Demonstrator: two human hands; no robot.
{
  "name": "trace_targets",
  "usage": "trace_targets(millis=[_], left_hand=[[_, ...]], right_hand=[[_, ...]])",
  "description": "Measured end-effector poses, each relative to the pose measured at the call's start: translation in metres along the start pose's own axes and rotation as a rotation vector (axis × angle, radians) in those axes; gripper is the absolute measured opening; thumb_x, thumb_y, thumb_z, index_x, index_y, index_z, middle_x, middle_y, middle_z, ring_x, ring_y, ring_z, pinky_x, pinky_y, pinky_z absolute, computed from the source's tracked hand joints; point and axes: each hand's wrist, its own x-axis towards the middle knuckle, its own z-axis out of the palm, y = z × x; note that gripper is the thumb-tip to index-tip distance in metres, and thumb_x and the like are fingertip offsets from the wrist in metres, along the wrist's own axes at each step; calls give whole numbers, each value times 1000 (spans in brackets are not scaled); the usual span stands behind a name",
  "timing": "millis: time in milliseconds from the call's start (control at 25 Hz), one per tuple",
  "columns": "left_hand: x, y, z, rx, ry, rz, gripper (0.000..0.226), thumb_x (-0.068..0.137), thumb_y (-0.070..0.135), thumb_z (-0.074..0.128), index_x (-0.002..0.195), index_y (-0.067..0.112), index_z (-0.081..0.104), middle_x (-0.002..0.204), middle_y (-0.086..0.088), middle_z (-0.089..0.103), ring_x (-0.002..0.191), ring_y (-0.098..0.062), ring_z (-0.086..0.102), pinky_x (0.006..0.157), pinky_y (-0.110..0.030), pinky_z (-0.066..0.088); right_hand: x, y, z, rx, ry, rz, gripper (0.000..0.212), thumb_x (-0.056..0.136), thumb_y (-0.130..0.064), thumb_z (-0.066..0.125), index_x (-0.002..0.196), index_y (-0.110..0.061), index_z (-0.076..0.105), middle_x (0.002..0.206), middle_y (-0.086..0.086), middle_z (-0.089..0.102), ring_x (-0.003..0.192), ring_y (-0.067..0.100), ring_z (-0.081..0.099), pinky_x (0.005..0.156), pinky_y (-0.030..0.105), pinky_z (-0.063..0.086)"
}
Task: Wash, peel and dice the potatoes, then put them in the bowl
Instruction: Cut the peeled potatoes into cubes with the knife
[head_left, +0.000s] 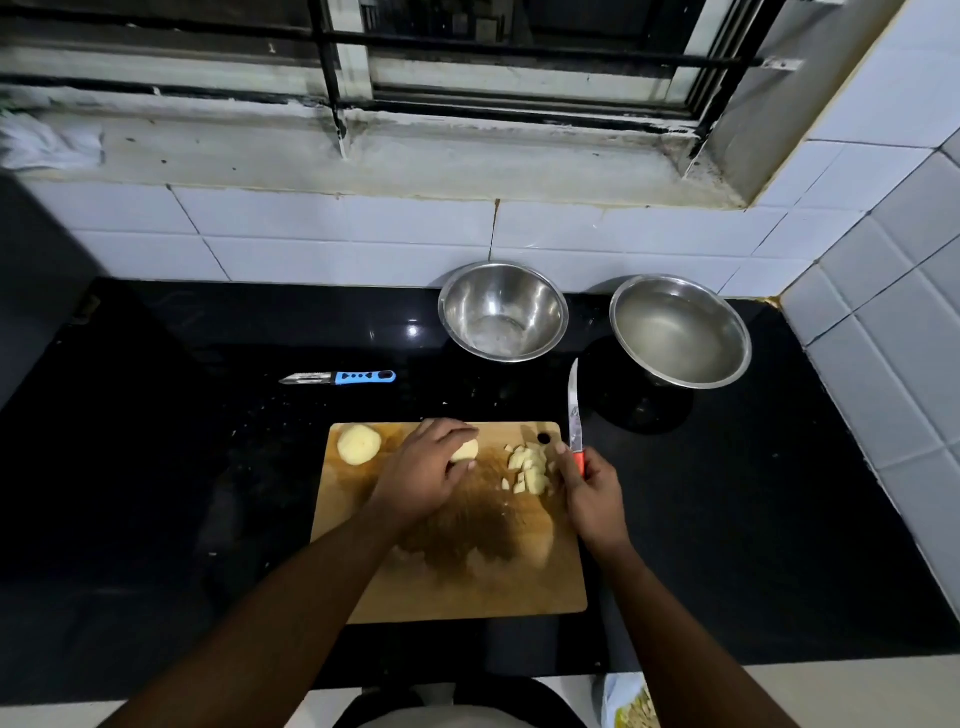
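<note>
A wooden cutting board (457, 582) lies on the black counter. My left hand (423, 470) covers and grips a peeled potato piece (466, 451) near the board's far edge. A whole peeled potato (358, 443) sits at the board's far left corner. A small heap of diced potato (530, 469) lies at the far right of the board. My right hand (592, 493) holds a red-handled knife (574, 415) beside the dice, blade pointing away from me. An empty steel bowl (503, 310) stands behind the board.
A second steel bowl (680, 332) holding water stands at the back right. A blue-handled peeler (340, 378) lies on the counter left of the bowls. White tiled walls close the back and right. A bag (631, 701) shows below the counter's front edge.
</note>
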Motion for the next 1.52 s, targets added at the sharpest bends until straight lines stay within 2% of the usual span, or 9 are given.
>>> trace_targets(millis=[160, 280, 440, 520, 600, 720, 840, 1120, 1520], left_hand=[[-17, -2, 5, -8, 79, 2, 43, 95, 46, 57, 129, 22, 64, 123, 5, 60, 118, -14, 49, 94, -32, 47], [-45, -4, 8, -19, 100, 33, 45, 95, 49, 54, 128, 21, 64, 120, 5, 59, 114, -16, 52, 90, -31, 46], [-66, -12, 2, -22, 159, 149, 43, 93, 40, 63, 129, 17, 66, 121, 2, 64, 112, -20, 58, 89, -35, 50], [-69, -17, 2, -37, 183, 195, 39, 92, 35, 67, 126, 15, 69, 122, 2, 67, 112, -19, 60, 93, -34, 50], [-72, -20, 4, -49, 184, 209, 37, 91, 33, 69, 123, 16, 71, 122, 1, 67, 112, -18, 61, 95, -32, 50], [-72, -19, 3, -39, 157, 162, 37, 89, 35, 70, 122, 19, 72, 117, 0, 63, 107, -16, 60, 89, -27, 52], [-71, -17, 1, -5, 150, 140, 37, 86, 36, 72, 119, 20, 72, 113, 1, 63, 104, -15, 58, 90, -18, 43], [-72, -17, 2, 13, 138, 124, 36, 87, 37, 71, 118, 20, 71, 114, 1, 62, 104, -16, 57, 85, -22, 45], [-71, -18, 2, 44, 114, 142, 35, 93, 39, 63, 123, 22, 67, 115, 3, 61, 101, -19, 59, 78, -30, 52]], right_hand=[[-31, -3, 14, -85, -20, -129, 23, 100, -32, 55, 82, -20, 62, 62, -3, 57, 55, 10, 53, 51, 29, 45], [-57, 8, 32, -371, -33, -183, 25, 100, -44, 45, 93, -25, 61, 65, -1, 60, 56, 15, 55, 53, 41, 47], [-92, 10, 62, -746, -86, -172, 28, 104, -42, 32, 113, -23, 51, 79, -7, 57, 69, 14, 51, 64, 31, 32], [-103, 12, 72, -788, -104, -90, 34, 105, -42, 29, 123, -21, 48, 89, 0, 65, 80, 22, 59, 67, 32, 33], [-107, 14, 78, -811, -92, -69, 37, 106, -44, 26, 122, -21, 49, 98, 6, 69, 89, 28, 64, 70, 34, 37], [-106, 11, 84, -822, -99, -67, 39, 106, -43, 24, 119, -19, 51, 103, 10, 69, 94, 30, 63, 76, 36, 40], [-109, 6, 89, -905, -120, -102, 39, 107, -38, 24, 120, -15, 53, 103, 11, 69, 94, 31, 64, 74, 36, 38], [-113, 3, 96, -936, -103, -121, 34, 106, -36, 27, 110, -17, 55, 99, 8, 72, 89, 28, 67, 64, 32, 30], [-113, 0, 96, -968, -104, -167, 33, 105, -33, 31, 109, -13, 57, 97, 8, 72, 86, 27, 68, 63, 29, 30]])
